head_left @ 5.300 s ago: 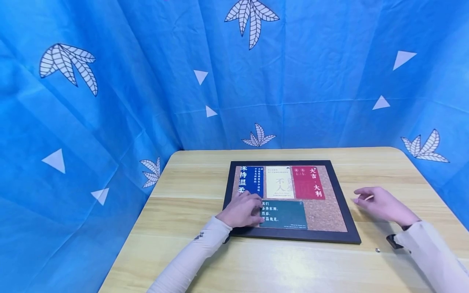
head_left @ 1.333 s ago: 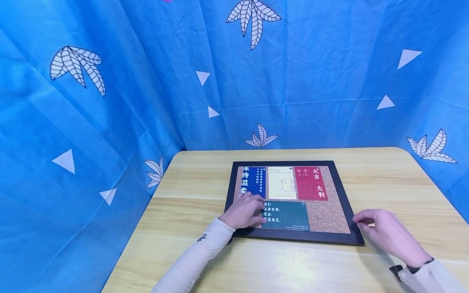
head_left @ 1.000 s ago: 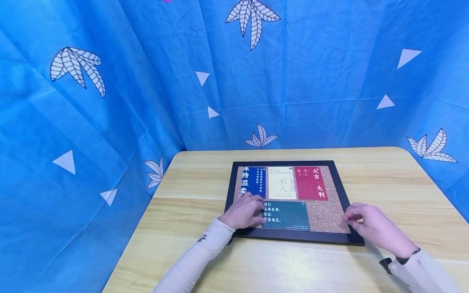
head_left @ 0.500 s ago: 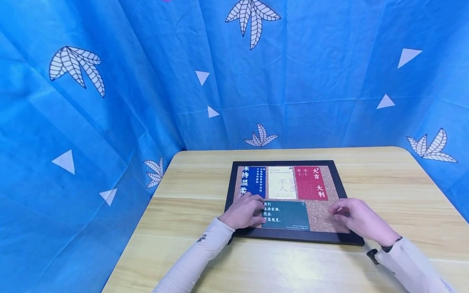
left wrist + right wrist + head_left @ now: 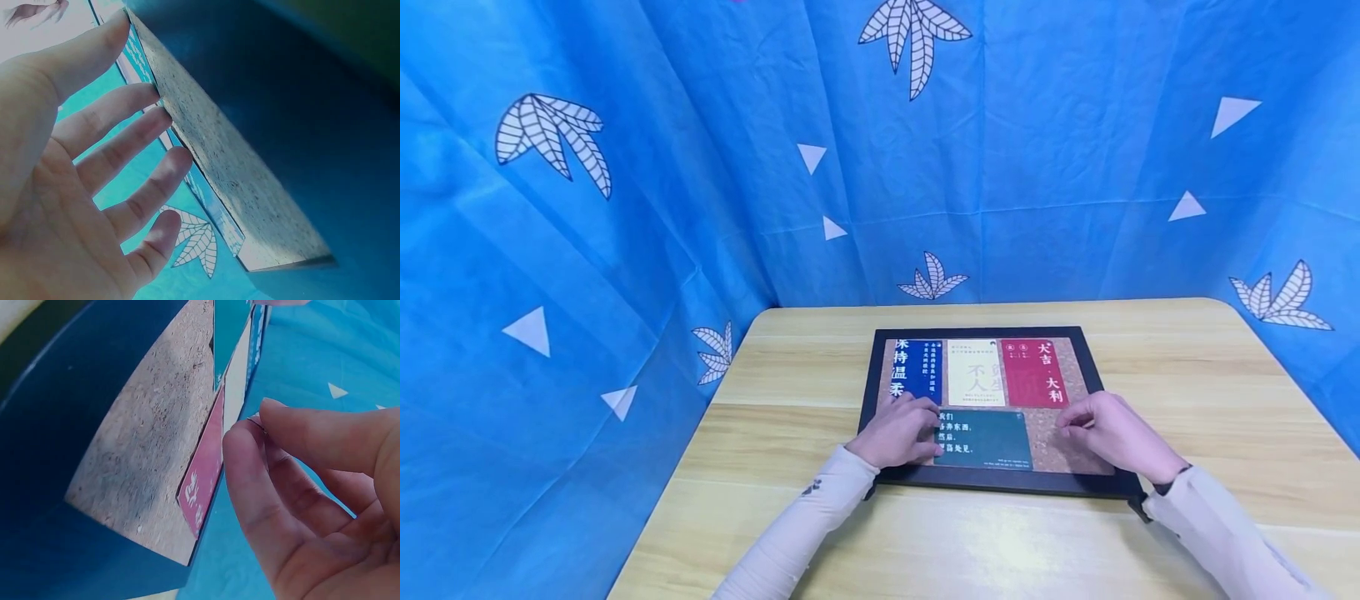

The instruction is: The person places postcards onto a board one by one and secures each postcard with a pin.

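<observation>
A cork board with a black frame (image 5: 1000, 478) lies flat on the table. On its lower half is a dark green card (image 5: 988, 437) with white writing. My left hand (image 5: 895, 432) rests on this card's left end, fingers spread and slightly bent. Over the bare cork right of the card, my right hand (image 5: 1112, 433) is held with thumb and forefinger together. Between those fingertips, the right wrist view shows a tiny thumbtack (image 5: 256, 423), mostly covered by the fingers. Whether it touches the card cannot be told.
Along the board's top half sit a blue card (image 5: 917, 367), a cream card (image 5: 976, 371) and a red card (image 5: 1033, 372), side by side. The board lies on a pale wooden table (image 5: 985, 542). A blue patterned curtain (image 5: 1037, 167) hangs behind and at the sides.
My right hand has moved left from beside the board to over the bare cork. The small silvery thing seen earlier on the table is gone from there. My left hand has stayed put.
</observation>
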`<action>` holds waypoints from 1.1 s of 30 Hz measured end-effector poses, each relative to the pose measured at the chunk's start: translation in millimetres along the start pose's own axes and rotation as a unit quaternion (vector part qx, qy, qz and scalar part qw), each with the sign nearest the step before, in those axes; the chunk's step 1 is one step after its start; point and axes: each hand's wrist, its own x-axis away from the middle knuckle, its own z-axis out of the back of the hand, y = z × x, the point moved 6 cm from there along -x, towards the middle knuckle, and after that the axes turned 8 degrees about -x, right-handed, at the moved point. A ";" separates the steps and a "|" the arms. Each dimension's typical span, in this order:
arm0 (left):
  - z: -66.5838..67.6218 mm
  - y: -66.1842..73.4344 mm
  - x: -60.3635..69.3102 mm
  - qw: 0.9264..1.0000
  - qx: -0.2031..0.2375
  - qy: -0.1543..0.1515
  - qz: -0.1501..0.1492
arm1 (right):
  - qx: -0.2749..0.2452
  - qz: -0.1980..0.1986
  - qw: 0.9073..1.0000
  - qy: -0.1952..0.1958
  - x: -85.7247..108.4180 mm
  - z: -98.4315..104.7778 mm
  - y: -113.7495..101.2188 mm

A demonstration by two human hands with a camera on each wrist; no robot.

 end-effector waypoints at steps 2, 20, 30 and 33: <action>-0.6 -0.5 0.0 1.000 0.000 0.000 0.001 | -0.004 -0.009 1.000 -0.006 -2.5 -1.5 0.6; -3.2 -1.1 0.2 1.000 0.004 -0.004 0.005 | 0.027 0.037 0.999 0.004 -31.3 -12.3 -15.8; -2.1 -0.4 0.3 1.000 0.004 -0.002 0.002 | 0.051 0.032 0.998 -0.013 -43.8 -24.8 -13.2; -1.3 0.1 0.3 1.000 -0.001 0.001 0.000 | 0.062 0.035 0.997 -0.021 -45.5 -28.3 -13.5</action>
